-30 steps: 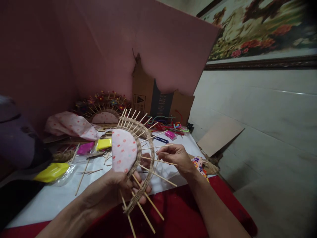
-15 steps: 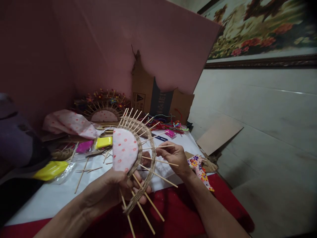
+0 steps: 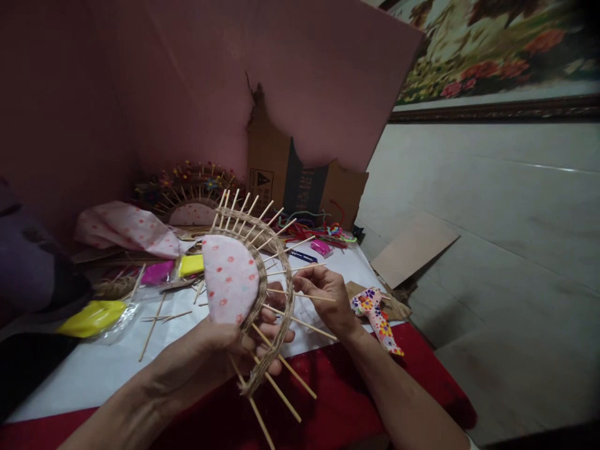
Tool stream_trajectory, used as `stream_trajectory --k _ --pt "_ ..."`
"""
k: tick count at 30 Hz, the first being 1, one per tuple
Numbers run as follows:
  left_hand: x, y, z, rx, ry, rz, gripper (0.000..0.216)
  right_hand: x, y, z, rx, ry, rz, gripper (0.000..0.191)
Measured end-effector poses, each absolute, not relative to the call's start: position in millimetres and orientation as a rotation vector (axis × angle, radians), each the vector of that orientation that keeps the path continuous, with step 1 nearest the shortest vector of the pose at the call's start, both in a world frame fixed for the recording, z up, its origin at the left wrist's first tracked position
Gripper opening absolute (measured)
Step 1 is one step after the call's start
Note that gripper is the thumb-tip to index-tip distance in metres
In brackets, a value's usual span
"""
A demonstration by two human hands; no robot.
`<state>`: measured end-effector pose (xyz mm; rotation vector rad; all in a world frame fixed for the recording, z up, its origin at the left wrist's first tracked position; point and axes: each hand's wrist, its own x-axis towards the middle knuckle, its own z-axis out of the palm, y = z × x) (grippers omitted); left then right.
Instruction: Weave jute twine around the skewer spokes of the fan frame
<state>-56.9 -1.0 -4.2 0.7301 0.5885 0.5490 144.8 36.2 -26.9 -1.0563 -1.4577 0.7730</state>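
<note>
My left hand [image 3: 220, 353] grips the lower edge of a half-round craft piece [image 3: 232, 281]: a pink dotted fabric half-disc ringed by woven jute cord, with several wooden sticks fanning outward. It is held upright above the white table top [image 3: 94, 375]. My right hand [image 3: 323, 297] is at the piece's right side, fingers pinched on one of the protruding sticks [image 3: 302, 295] near the jute band.
A finished decorated fan piece [image 3: 190, 197], pink dotted cloth [image 3: 124, 228], yellow bag [image 3: 91, 317], yellow and magenta packets, loose sticks, coloured pipe cleaners [image 3: 323, 231] and a floral glue gun [image 3: 377, 312] lie around. Cardboard [image 3: 285, 181] leans on the pink wall. Red cloth [image 3: 337, 400] covers the near edge.
The craft piece and both hands have shifted slightly left and up in view; my right hand stays pinched at the sticks. More of the floral glue gun shows.
</note>
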Motion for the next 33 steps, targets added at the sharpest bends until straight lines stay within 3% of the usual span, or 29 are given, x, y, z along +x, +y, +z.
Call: stream_trajectory --k 10,27,33 --pt "-51.2 -5.8 1.7 0.824 0.479 0.637 0.049 146.2 37.7 -31.5 -1.087 -1.453 0.797 0.019" --pt "-54.4 -1.0 -12.3 0.831 0.386 0.666 0.047 145.1 35.7 -31.2 -1.074 -1.434 0.851 0.019" --pt "-57.5 1.5 -20.7 0.784 0.295 0.663 0.05 151.3 36.5 -24.9 -1.063 -1.496 0.654 0.014"
